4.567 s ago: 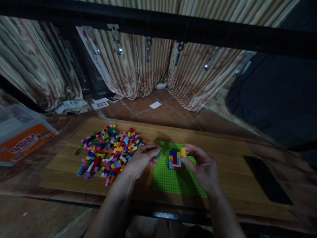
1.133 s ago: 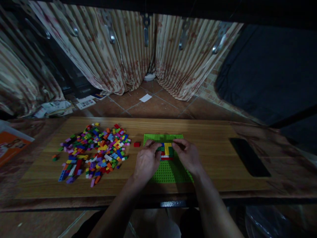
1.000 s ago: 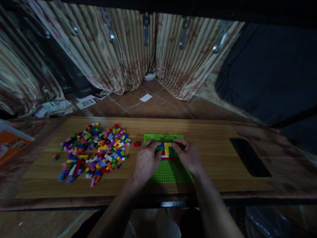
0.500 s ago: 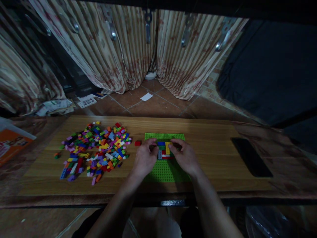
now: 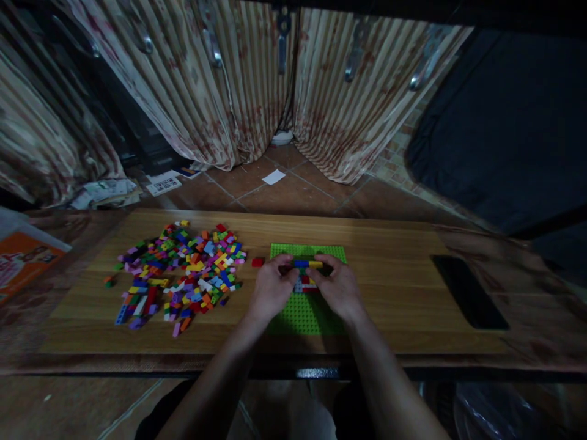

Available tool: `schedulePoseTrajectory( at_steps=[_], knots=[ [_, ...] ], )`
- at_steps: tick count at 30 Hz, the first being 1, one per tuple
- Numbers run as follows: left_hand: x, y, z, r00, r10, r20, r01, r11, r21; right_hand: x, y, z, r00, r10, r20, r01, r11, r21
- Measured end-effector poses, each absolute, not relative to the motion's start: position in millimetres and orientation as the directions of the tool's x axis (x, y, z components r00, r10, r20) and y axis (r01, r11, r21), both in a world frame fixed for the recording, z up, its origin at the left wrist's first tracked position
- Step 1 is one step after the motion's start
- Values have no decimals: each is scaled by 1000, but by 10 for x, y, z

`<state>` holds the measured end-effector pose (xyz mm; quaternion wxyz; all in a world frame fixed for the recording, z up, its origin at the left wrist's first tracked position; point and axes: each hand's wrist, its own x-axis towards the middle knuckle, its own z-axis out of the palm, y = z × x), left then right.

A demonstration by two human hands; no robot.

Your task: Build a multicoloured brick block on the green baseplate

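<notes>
Pinching the brick build (image 5: 301,264) from both sides, left hand (image 5: 274,286) and right hand (image 5: 339,286), nearly closed, apparently steadied it evenly.

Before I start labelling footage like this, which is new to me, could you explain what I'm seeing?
No machine here: these are a person's bare hands, filmed by one camera worn on the head, looking forward and down. The left hand and right hand grip a small brick build over a green baseplate; whether it is lifted off is hard to tell. Beneath lies a wooden board, with a heap of loose bricks on the left, a red brick between heap and baseplate, and a dark flat object on the right.
</notes>
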<state>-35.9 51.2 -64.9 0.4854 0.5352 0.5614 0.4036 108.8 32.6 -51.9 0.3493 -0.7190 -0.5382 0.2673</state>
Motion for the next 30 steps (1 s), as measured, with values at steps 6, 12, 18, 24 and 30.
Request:
schedulePoseTrajectory(
  at_steps=[6,12,18,24,30],
  knots=[
    [-352,575,-684,58,966,-250,10,250,968,1096,387,-646,310,949,-57,477,-207,-854],
    [-331,562,-640,48,957,-287,-48,289,956,1116,418,-713,278,960,-37,470,-169,-866],
    [-348,506,-623,68,949,-307,-126,314,941,1199,361,-641,228,973,-30,451,-133,-883],
    [-678,540,-386,-38,970,-239,-193,228,954,1344,349,-510,506,862,19,263,-133,-956],
    [-1213,643,-267,-205,968,-147,-120,125,985,1262,357,-452,580,813,46,224,-105,-969]
  ],
)
